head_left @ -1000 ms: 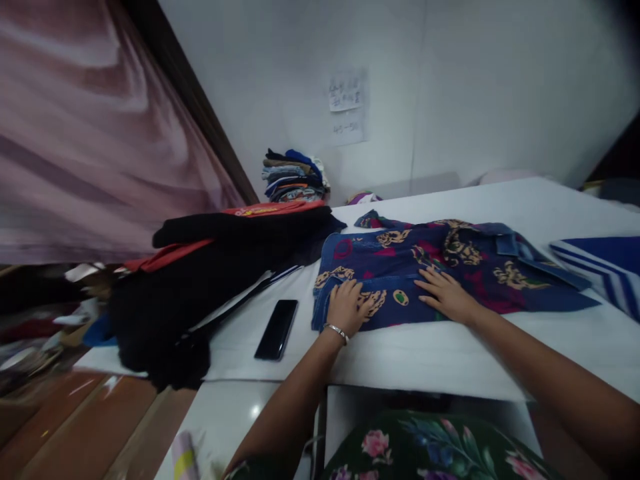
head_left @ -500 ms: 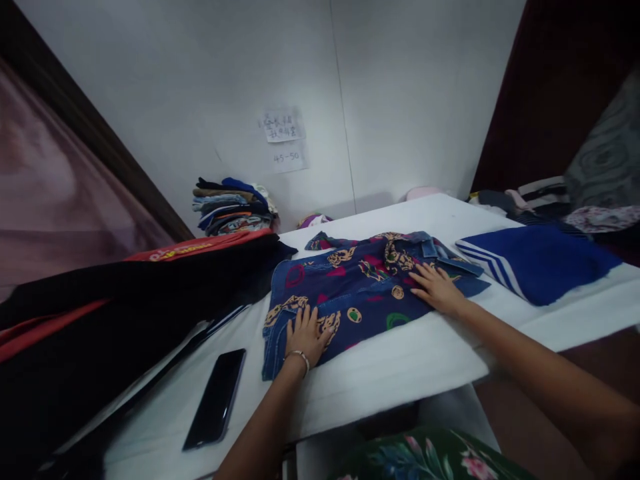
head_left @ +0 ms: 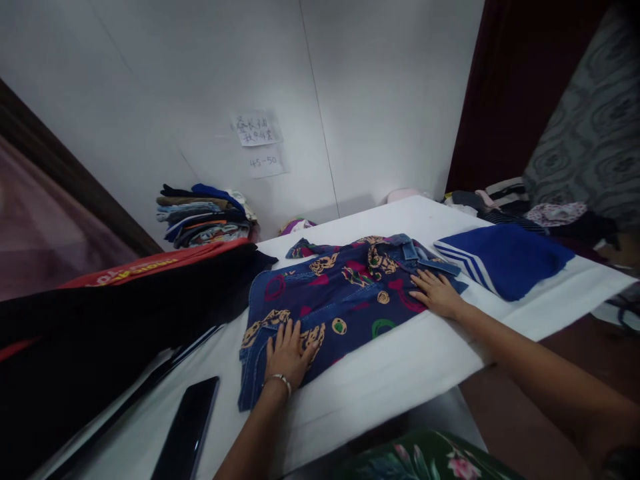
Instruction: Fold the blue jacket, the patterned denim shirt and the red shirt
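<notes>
A dark blue denim jacket (head_left: 320, 293) with magenta, green and tan printed figures lies spread flat on the white-covered table (head_left: 400, 373). My left hand (head_left: 289, 357), with a bracelet at the wrist, rests on its near left end with fingers spread. Toward the right end, below the collar, my right hand (head_left: 436, 293) lies flat near the jacket's front edge, fingers stretched out. Neither hand grips the cloth. Just right of the jacket is a folded blue garment (head_left: 515, 260) with white stripes.
Black garments (head_left: 125, 333) and a red one with yellow lettering (head_left: 150, 261) are heaped at left. A phone (head_left: 187, 427) lies near the front. Folded clothes (head_left: 205, 213) are stacked by the wall, beneath paper notes (head_left: 260, 143). More clothes (head_left: 540, 207) lie at far right.
The view has turned right, so most things sit further left. My right hand has slid slightly right over the jacket, uncovering a magenta print. My left hand stays on the same end.
</notes>
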`<state>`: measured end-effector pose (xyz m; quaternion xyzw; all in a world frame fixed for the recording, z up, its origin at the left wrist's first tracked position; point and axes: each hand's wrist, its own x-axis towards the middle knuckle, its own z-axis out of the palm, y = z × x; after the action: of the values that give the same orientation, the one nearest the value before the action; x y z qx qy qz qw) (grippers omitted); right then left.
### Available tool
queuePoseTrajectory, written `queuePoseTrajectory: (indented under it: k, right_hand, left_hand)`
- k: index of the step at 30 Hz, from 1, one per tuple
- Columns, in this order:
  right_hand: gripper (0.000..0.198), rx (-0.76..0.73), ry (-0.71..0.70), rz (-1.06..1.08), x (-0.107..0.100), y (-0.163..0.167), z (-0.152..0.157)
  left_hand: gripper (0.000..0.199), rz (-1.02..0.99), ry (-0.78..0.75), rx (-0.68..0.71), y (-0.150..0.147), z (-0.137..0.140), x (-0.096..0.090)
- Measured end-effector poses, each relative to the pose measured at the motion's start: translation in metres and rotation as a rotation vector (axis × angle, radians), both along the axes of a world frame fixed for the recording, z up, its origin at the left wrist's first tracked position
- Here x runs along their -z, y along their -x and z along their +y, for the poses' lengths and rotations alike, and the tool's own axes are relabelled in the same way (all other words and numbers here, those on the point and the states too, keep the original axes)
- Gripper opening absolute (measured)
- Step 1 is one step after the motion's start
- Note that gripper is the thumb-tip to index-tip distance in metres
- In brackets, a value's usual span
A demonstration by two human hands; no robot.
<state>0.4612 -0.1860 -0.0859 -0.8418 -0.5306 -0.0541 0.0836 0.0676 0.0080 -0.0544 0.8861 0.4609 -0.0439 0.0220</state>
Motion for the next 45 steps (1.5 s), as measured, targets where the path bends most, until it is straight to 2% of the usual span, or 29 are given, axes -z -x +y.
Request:
queuePoseTrajectory:
  k: [4,7,10,13,17,19,23,26,30,35,40,43,45]
  right_hand:
    - [0.062,-0.012,-0.021,0.053,-0.006,-0.003,0.002]
    - [0.053,-0.1,-0.159,0.067,-0.027,-0.016,0.021]
    - [0.046,-0.032,-0.241,0.084,-0.052,-0.04,0.053]
    - [0.046,0.051,-0.221,0.044,-0.067,-0.066,0.085]
    - [0.054,0.133,-0.091,-0.063,-0.065,-0.08,0.112]
    - [0.052,0.156,-0.044,-0.097,-0.062,-0.081,0.119]
    - [0.036,0.158,-0.023,-0.096,-0.063,-0.082,0.127]
    - [0.033,0.174,-0.033,-0.099,-0.075,-0.086,0.131]
    - [0.032,0.167,-0.072,-0.105,-0.1,-0.088,0.133]
    - [0.032,0.096,-0.166,-0.086,-0.141,-0.068,0.122]
    - [0.027,-0.05,-0.319,-0.126,-0.19,-0.015,0.099]
    - [0.022,-0.136,-0.382,0.037,-0.216,0.021,0.084]
    - [0.022,-0.201,-0.395,0.258,-0.223,0.045,0.076]
  left_hand:
    - [0.071,0.019,-0.02,0.003,0.0,0.0,0.002]
    - [0.07,0.041,-0.034,0.001,-0.001,-0.001,0.002]
    - [0.071,0.051,-0.041,0.002,-0.001,-0.002,0.0]
    - [0.072,0.059,-0.023,-0.003,-0.001,-0.003,-0.001]
    - [0.073,0.039,-0.022,-0.002,0.0,-0.002,0.001]
    - [0.072,0.022,-0.029,0.002,0.001,-0.002,0.003]
    - [0.071,0.008,-0.024,0.011,0.002,-0.001,0.005]
    - [0.071,0.002,-0.033,0.01,0.002,-0.002,0.006]
    - [0.07,-0.022,-0.049,0.019,0.001,-0.003,0.005]
    - [0.07,-0.06,-0.056,0.026,0.0,-0.005,0.004]
    - [0.068,-0.117,-0.031,0.02,0.002,-0.001,0.006]
    - [0.065,-0.253,0.039,-0.005,0.0,-0.002,-0.002]
    - [0.056,-0.457,0.086,0.019,-0.008,-0.01,-0.014]
